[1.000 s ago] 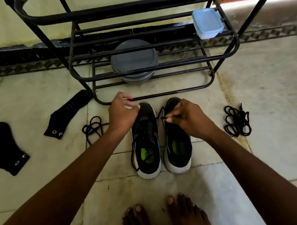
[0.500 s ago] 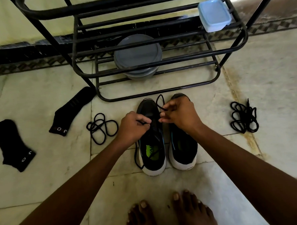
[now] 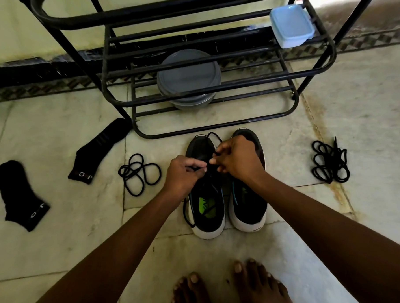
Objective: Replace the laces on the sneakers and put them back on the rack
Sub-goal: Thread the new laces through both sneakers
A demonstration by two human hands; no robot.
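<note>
While both forearms reach forward and down from the lower corners of the view, the left hand (image 3: 184,177) and the right hand (image 3: 238,158) meet fingertip to fingertip above the front of the left sneaker (image 3: 207,210). Each hand has its fingers curled, with thumb and forefinger pinching the black lace (image 3: 185,211). One loop of that lace arcs over the toe, and a loose length trails down the shoe's outer side. The right wrist crosses over the toe end of the right sneaker (image 3: 248,208), hiding part of it.

The two sneakers stand upright on the tiled floor (image 3: 364,103), side by side and just beside each other. Their long axes are parallel, with toes pointing away from the person toward the rack (image 3: 216,125) and white heels toward the bare feet (image 3: 262,283). The toes sit just in front of the rack's lowest bar, not on it.

A loose coil of black cord (image 3: 139,174) lies left of the shoes, and a tighter bundle of black cord (image 3: 330,161) lies well off to the right. Two black socks (image 3: 20,195) lie further left. On the rack rest a grey round container (image 3: 189,76) and a pale blue box (image 3: 291,24)
</note>
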